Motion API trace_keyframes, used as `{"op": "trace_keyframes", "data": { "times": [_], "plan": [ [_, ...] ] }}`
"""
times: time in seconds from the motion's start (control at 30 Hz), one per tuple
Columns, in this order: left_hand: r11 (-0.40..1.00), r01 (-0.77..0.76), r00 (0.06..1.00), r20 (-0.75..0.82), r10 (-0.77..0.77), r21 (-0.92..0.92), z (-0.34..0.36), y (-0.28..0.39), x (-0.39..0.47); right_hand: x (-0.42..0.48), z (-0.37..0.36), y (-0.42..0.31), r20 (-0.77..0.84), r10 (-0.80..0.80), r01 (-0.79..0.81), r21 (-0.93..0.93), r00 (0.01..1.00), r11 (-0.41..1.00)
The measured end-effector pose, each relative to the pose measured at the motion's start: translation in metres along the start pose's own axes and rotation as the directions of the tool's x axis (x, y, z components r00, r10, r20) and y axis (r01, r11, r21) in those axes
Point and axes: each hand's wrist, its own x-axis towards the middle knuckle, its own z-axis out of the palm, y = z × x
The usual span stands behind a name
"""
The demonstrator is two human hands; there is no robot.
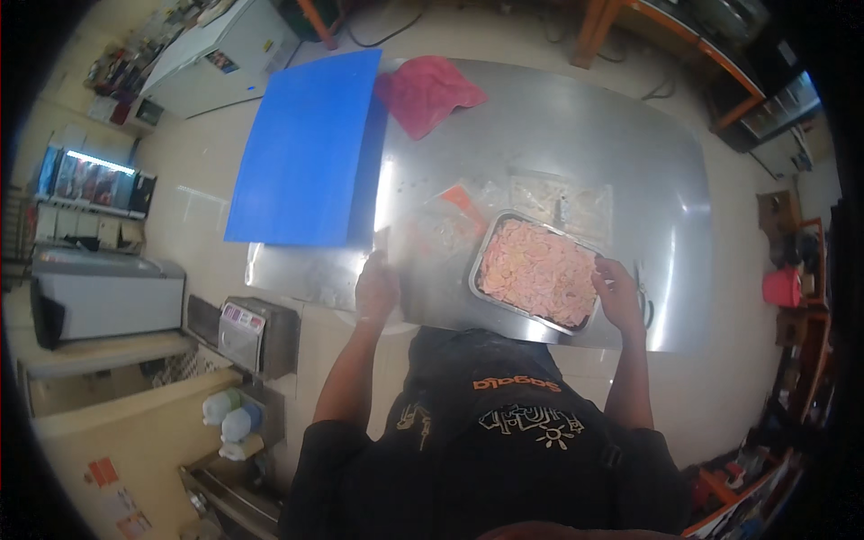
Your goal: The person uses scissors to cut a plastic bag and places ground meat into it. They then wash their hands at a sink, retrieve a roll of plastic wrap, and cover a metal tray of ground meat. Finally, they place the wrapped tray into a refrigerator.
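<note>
A rectangular metal tray (476, 270) full of thin pale-pink pieces that look like raw sliced meat (536, 270) rests at the near side of a steel table (574, 128). My right hand (613, 287) has its fingers curled on the tray's right rim. Left of the tray, my left hand (376, 287) is at the table's near edge, its fingers curled and blurred; whether it holds anything is unclear. A clear plastic bag (587, 196) lies behind the tray, with an orange item (466, 206) and more clear plastic beside it. Scissors (642, 297) seem to lie to the right of my right hand.
A large blue box-like object (304, 148) stands on the table's left part. A pink cloth (432, 91) lies at the far edge. On the floor side at left are a stainless machine (260, 334) and a chest freezer (115, 297). Orange-framed shelving (806, 270) stands at right.
</note>
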Motion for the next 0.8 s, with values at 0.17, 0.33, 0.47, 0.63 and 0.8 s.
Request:
{"op": "trace_keyframes", "data": {
  "times": [0.17,0.33,0.47,0.63,0.8],
  "plan": [
    [0.909,-0.397,0.916,-0.125,0.382,-0.13,0.077,0.007,0.072,-0.031,0.012,-0.024,-0.042,0.068,-0.069,-0.025,0.997,0.997],
    [0.829,-0.559,0.767,0.398,0.504,0.026,0.051,0.089,0.084,-0.077,0.007,-0.023,-0.122,0.167,-0.174,-0.047,0.978,0.984],
    [0.725,-0.533,0.82,-0.056,0.569,-0.436,0.102,0.007,0.098,-0.103,0.006,-0.015,-0.208,0.24,-0.242,0.014,0.948,0.97],
    [0.518,-0.847,0.528,0.301,0.794,0.118,0.069,0.078,0.115,-0.105,0.013,-0.002,-0.207,0.265,-0.27,0.004,0.942,0.963],
    [0.384,-0.858,0.514,0.544,0.664,0.342,0.115,0.084,0.129,-0.03,0.018,-0.006,-0.19,0.148,-0.143,0.039,0.971,0.989]
  ]
}}
